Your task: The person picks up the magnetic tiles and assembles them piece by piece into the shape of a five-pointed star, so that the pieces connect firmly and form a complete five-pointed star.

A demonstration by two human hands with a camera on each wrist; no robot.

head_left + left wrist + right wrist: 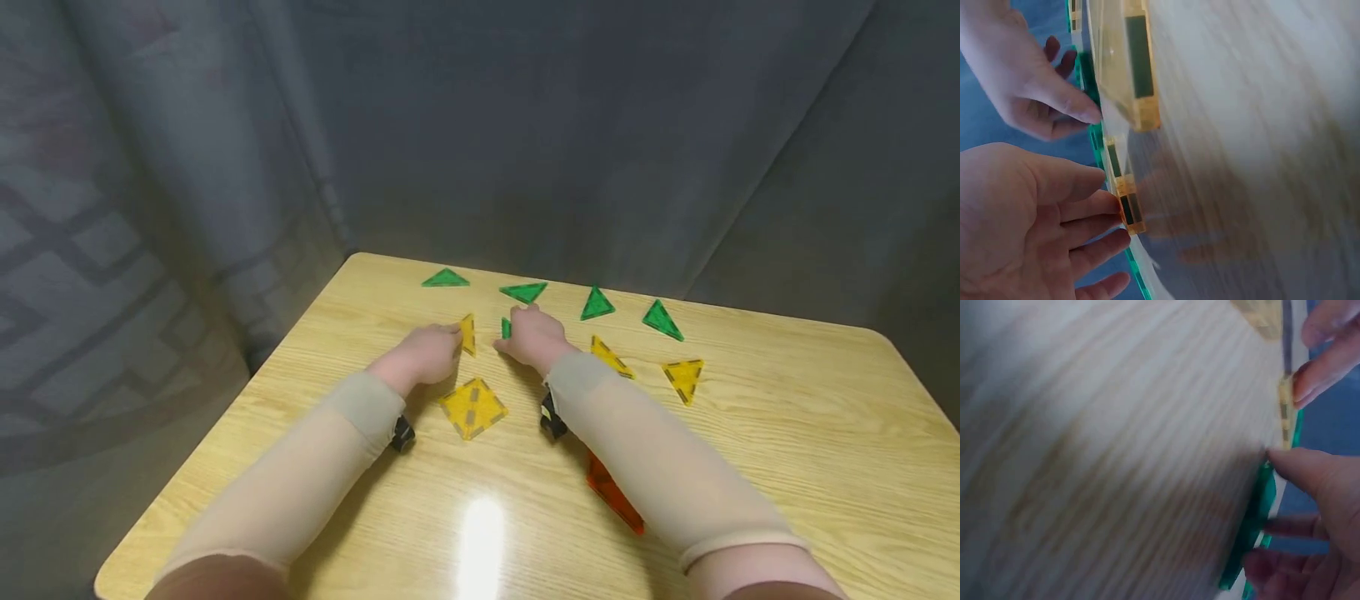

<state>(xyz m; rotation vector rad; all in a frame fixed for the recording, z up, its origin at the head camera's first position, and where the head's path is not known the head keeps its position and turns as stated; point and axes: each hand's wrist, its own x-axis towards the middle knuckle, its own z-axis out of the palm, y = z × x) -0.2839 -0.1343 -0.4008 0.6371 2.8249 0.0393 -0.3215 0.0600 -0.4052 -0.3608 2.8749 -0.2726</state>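
A red tile (617, 500), partly hidden by the right sleeve (645, 442), lies nearer than and right of a yellow square (489, 407). Just beyond the square, the left hand (431, 353), fingers extended, touches a yellow triangle (468, 335). Beyond the square, to its right, the right hand (534, 337) pinches a green triangle (506, 327) between thumb and fingers. Four green tiles (597, 305) lie farthest past the square.

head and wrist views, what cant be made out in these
Red piece: head view, partly hidden by the right sleeve.
Green tile by the right hand: head view, partly covered by that hand.
Foreground yellow tile: left wrist view, cut off at top edge.
Left hand: right wrist view, cut off at right edge.
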